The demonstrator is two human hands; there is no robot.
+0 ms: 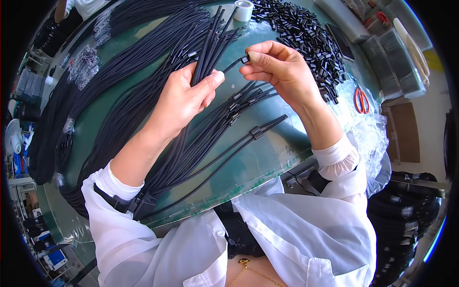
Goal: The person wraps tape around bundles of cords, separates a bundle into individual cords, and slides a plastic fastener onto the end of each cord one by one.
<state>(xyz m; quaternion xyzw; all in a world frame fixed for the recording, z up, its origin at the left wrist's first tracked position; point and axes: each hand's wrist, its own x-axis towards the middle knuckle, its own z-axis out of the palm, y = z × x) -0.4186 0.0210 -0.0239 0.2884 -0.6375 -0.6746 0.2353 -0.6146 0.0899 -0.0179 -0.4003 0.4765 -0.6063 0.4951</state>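
My left hand (187, 98) grips a bundle of black cords (210, 45) that fans out above my fist and trails down past my wrist. My right hand (277, 69) pinches a small black plastic clip (245, 59) between thumb and forefinger, and the end of one cord (232, 64) from the bundle meets that clip. Below my hands, several cords fitted with clips (239, 107) lie on the green table (267, 148). A pile of loose black clips (306, 33) sits at the far right of the table, beyond my right hand.
Large bunches of black cords (119, 81) cover the table's left half. A roll of white tape (243, 9) stands at the far edge. Red-handled scissors (361, 99) lie on clear plastic at the right. Grey bins (392, 62) stand further right. Another person's arm (62, 12) shows top left.
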